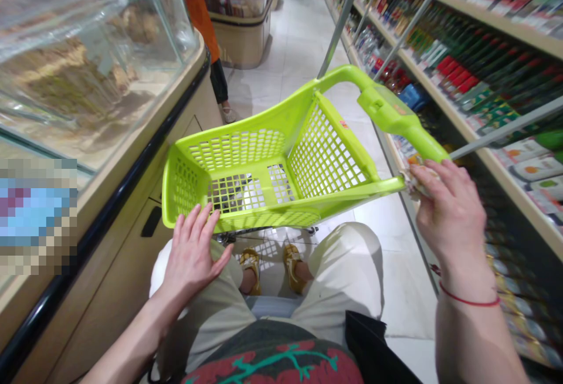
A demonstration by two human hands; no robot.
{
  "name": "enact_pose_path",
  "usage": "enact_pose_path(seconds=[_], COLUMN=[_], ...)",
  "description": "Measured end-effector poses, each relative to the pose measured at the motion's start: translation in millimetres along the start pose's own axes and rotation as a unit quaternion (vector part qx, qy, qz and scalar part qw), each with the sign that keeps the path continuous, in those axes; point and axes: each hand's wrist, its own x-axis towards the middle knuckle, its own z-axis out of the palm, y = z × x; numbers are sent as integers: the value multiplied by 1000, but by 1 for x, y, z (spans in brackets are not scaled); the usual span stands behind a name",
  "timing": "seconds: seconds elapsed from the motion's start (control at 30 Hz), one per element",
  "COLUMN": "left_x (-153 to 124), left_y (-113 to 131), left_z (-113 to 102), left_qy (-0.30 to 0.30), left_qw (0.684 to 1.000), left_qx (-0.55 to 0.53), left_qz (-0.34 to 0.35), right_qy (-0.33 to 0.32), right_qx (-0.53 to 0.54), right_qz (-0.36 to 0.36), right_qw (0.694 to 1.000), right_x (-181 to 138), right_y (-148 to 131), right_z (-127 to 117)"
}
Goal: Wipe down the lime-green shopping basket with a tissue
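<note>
A bright green plastic shopping cart (285, 115) with latticed walls stands crosswise before my knees. No goods show in its basket. My left hand (193, 249) lies at the cart's near rim, toward the left end, fingers spread and fingertips over the edge. My right hand (448, 208) is closed around a crumpled whitish cloth or tissue (412, 183). It presses this against the near end of the cart's curved green handle (391, 111). The palm side of my right hand is hidden, so I cannot tell how far the fingers wrap the handle.
To the left runs a display counter (176, 97) with glass bins of dried-looking goods and a dark edge rail. Shelves (488, 138) of packaged goods line the right side. A person in orange (202, 9) stands beyond the counter. Tiled floor (294, 26) stretches ahead past another display (241, 38).
</note>
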Motion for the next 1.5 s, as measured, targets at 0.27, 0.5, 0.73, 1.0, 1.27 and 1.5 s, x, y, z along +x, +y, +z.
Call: enact_pose_path(seconds=[0.27, 0.5, 0.73, 1.0, 1.27, 1.5], left_x=[1, 0, 0, 1, -2, 0], left_y=[1, -3, -1, -1, -3, -1], left_z=[1, 3, 4, 4, 5, 3], left_qy=[4, 3, 5, 12, 7, 10], left_qw=[1000, 1000, 1000, 1000, 1000, 1000], left_qx=[-8, -12, -9, -11, -5, -8], left_qz=[-3, -8, -10, -7, -4, -3], right_qy=[2, 14, 16, -11, 21, 11], right_qx=[43, 37, 26, 51, 12, 32], right_qz=[-42, -26, 35, -11, 30, 12], right_qw=[998, 999, 999, 999, 999, 999], right_x=[-8, 3, 10, 1, 13, 10], right_y=[-41, -3, 21, -15, 28, 6], right_z=[15, 3, 2, 11, 0, 8])
